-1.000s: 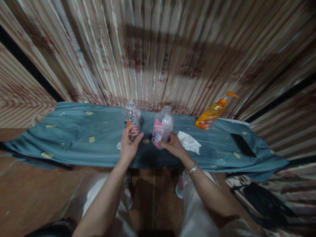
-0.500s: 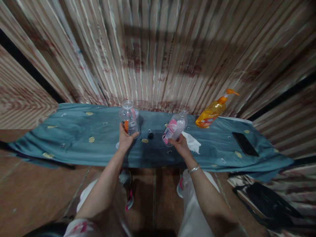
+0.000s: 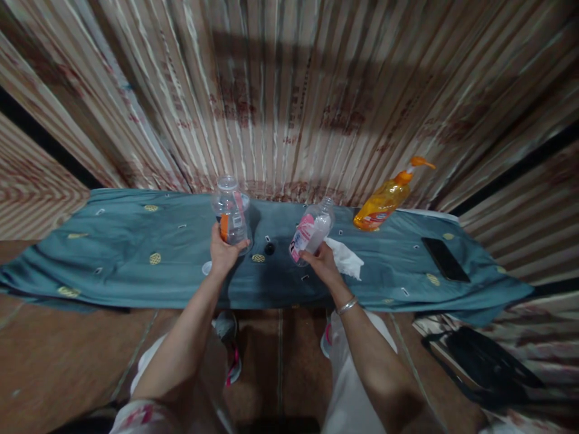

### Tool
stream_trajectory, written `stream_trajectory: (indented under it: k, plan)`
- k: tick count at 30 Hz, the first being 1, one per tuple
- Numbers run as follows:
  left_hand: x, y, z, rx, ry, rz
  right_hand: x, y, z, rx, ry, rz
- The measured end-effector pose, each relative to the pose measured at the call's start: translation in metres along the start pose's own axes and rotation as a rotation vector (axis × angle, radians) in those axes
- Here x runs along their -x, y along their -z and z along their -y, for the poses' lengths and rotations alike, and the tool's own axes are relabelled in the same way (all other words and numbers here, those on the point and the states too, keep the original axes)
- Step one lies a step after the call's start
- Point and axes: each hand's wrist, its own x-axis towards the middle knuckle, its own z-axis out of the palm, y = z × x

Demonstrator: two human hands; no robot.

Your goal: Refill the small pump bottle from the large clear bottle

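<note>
My left hand [image 3: 224,256] is wrapped round the lower part of a clear plastic bottle [image 3: 229,205] with an orange label. That bottle is nearly upright, and its wide mouth has no cap. In my right hand [image 3: 323,262] is a second clear plastic bottle [image 3: 312,229] with a pink label, tilted with its uncapped neck up and to the right. A black cap [image 3: 269,248] lies on the cloth between the two bottles. Near my left wrist is a whitish round lid [image 3: 207,268]. A crumpled white tissue [image 3: 346,259] lies just right of my right hand.
A teal patterned cloth [image 3: 149,283] covers the narrow table. An orange pump bottle [image 3: 380,205] stands at the back right, and a black phone [image 3: 446,259] lies at the right. Striped curtain [image 3: 271,90] hangs behind. A black bag [image 3: 484,364] is low at the right.
The whole view has shifted slightly, so things appear a little further left. Both hands keep their bottles, which sit marginally higher in the picture.
</note>
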Motion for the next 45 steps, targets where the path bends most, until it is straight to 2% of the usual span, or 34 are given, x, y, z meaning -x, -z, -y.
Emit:
stream_trajectory:
  k: [3, 7, 13, 18, 27, 35, 39, 45]
  plan:
    - [0.007, 0.0, -0.02, 0.023, 0.036, -0.004, -0.002, 0.002, 0.0, -0.003, -0.001, -0.022]
    - [0.028, -0.006, -0.044, 0.033, 0.042, 0.146, -0.006, -0.002, -0.001, -0.038, -0.01, -0.037]
    - [0.061, -0.036, -0.056, 0.197, 0.187, 0.332, -0.014, 0.0, 0.0, -0.102, 0.001, -0.13]
    - [0.076, -0.052, -0.07, 0.36, 0.278, 0.505, -0.019, 0.009, -0.005, -0.141, 0.037, -0.181]
    - [0.097, -0.084, -0.078, 0.567, 0.441, 0.559, -0.017, 0.002, -0.012, -0.272, 0.043, -0.294]
    - [0.108, -0.107, -0.081, 0.543, 0.364, 0.58, -0.019, 0.016, -0.012, -0.328, 0.025, -0.342]
    - [0.113, -0.107, -0.081, 0.675, 0.496, 0.631, -0.02, 0.02, -0.01, -0.353, 0.034, -0.355]
    - [0.117, -0.1, -0.084, 0.9, 0.725, 0.616, -0.024, 0.022, -0.013, -0.402, 0.051, -0.403]
